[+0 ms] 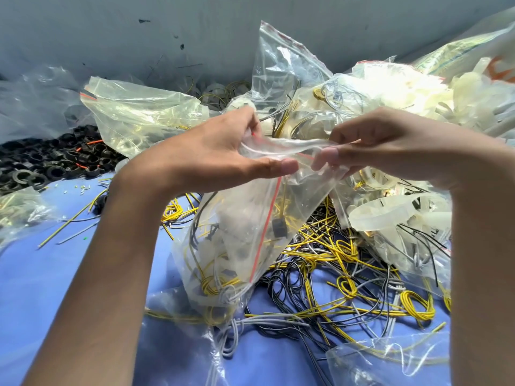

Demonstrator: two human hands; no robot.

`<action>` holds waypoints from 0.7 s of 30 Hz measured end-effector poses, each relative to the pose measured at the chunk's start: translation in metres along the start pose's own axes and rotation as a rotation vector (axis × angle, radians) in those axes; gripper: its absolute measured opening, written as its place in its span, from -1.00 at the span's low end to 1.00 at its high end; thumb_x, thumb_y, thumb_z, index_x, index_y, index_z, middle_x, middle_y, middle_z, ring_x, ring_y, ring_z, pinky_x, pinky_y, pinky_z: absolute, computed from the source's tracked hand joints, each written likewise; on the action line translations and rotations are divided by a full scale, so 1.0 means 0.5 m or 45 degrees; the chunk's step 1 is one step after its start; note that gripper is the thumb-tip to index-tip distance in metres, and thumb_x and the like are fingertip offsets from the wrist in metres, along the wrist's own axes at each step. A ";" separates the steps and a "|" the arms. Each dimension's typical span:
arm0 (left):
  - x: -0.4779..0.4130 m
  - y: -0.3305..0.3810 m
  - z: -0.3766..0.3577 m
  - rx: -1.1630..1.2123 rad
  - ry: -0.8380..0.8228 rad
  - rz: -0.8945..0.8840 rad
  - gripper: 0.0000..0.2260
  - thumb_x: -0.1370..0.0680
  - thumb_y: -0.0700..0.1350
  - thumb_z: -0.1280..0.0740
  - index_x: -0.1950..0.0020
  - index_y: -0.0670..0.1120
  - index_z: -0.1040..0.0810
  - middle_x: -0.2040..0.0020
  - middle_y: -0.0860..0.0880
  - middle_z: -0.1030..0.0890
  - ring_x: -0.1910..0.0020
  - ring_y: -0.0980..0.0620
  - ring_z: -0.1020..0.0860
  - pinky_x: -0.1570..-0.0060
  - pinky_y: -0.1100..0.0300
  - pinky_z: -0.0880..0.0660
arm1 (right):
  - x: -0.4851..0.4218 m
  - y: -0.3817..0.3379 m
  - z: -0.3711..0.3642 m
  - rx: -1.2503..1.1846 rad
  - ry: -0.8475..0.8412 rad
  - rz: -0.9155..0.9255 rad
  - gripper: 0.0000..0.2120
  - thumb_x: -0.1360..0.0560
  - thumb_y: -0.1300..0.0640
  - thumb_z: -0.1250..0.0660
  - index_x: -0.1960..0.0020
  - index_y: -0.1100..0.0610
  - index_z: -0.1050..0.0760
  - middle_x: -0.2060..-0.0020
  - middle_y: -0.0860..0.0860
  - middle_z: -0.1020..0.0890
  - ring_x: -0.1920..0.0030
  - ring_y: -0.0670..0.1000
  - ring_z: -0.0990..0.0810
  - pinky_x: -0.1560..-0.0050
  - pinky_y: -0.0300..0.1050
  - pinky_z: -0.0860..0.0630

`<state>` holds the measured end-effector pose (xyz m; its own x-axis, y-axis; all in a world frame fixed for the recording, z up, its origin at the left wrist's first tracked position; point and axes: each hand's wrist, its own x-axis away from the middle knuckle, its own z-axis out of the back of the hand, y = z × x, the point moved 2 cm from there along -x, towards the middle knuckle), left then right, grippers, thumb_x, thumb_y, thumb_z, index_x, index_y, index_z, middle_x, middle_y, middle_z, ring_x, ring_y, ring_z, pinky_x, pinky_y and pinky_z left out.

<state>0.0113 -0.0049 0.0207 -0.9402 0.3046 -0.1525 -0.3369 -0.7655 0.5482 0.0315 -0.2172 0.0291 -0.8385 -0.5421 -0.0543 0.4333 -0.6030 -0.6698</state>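
Clear zip bag (245, 238) w/ wires hangs between & below 2 hands. Left hand (220, 151) pinches bag's mouth at left, thumb vs. curled fingers; right hand (390, 149) pinches it at right. Beneath: loose yellow/grey wires (348, 280) on blue cloth (55, 274).

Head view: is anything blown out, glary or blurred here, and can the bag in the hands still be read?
In the head view the pile of bags at upper right is blown out to near white; the clear bag pinched by the left hand and right hand shows soft sheen but its wires read through; the black rings sit in shade yet stay legible.
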 end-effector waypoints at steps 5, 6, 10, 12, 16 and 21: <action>0.001 0.000 -0.001 0.021 0.014 0.030 -0.45 -0.15 0.47 -0.23 0.18 0.07 -0.24 0.52 0.33 -0.42 0.55 0.25 -0.32 0.41 0.11 -0.16 | -0.001 -0.010 -0.001 -0.038 0.067 0.047 -0.59 -0.34 -0.15 -0.26 0.08 0.15 -0.64 0.19 0.06 -0.71 0.18 -0.11 -0.66 0.14 -0.33 -0.56; 0.001 0.001 -0.001 0.030 0.014 0.027 -0.45 -0.16 0.48 -0.24 0.19 0.07 -0.23 0.52 0.32 -0.42 0.55 0.24 -0.30 0.42 0.10 -0.16 | 0.001 -0.012 0.000 -0.046 0.075 0.059 -0.60 -0.35 -0.14 -0.26 0.08 0.16 -0.64 0.19 0.08 -0.70 0.19 -0.10 -0.65 0.14 -0.34 -0.55; 0.000 0.001 0.000 0.040 0.037 0.013 -0.45 -0.19 0.50 -0.26 0.21 0.08 -0.21 0.49 0.32 -0.41 0.53 0.23 -0.29 0.44 0.20 -0.22 | 0.008 -0.021 0.004 -0.113 0.088 0.107 -0.62 -0.36 -0.08 -0.25 0.08 0.19 -0.63 0.24 0.06 -0.70 0.22 -0.10 -0.62 0.19 -0.40 -0.50; 0.000 0.001 0.001 0.056 0.059 -0.006 -0.46 -0.20 0.49 -0.24 0.21 0.07 -0.22 0.49 0.33 -0.40 0.52 0.24 -0.30 0.51 0.32 -0.22 | 0.009 -0.023 0.005 -0.148 0.102 0.133 -0.66 -0.36 -0.07 -0.25 0.11 0.18 -0.62 0.29 0.04 -0.69 0.24 -0.10 -0.62 0.20 -0.40 -0.49; -0.002 -0.001 0.007 0.109 0.133 -0.048 -0.44 -0.18 0.51 -0.24 0.20 0.06 -0.26 0.46 0.26 -0.40 0.52 0.26 -0.30 0.53 0.37 -0.22 | 0.013 -0.024 0.007 -0.195 0.124 0.184 -0.71 -0.38 -0.03 -0.26 0.15 0.17 -0.61 0.32 0.03 -0.65 0.27 -0.10 -0.57 0.19 -0.38 -0.47; -0.004 -0.003 0.013 0.200 0.185 -0.088 -0.48 -0.24 0.44 -0.28 0.19 0.03 -0.28 0.42 0.18 -0.34 0.52 0.24 -0.25 0.52 0.38 -0.22 | 0.015 -0.020 0.013 -0.217 0.119 0.217 -0.69 -0.44 -0.06 -0.31 0.14 0.20 -0.60 0.33 0.06 -0.61 0.27 -0.10 -0.53 0.21 -0.36 -0.44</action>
<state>0.0139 -0.0007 0.0253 -0.9162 0.2601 -0.3047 -0.3998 -0.6442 0.6520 0.0231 -0.2189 0.0403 -0.7883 -0.5665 -0.2402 0.5159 -0.3957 -0.7598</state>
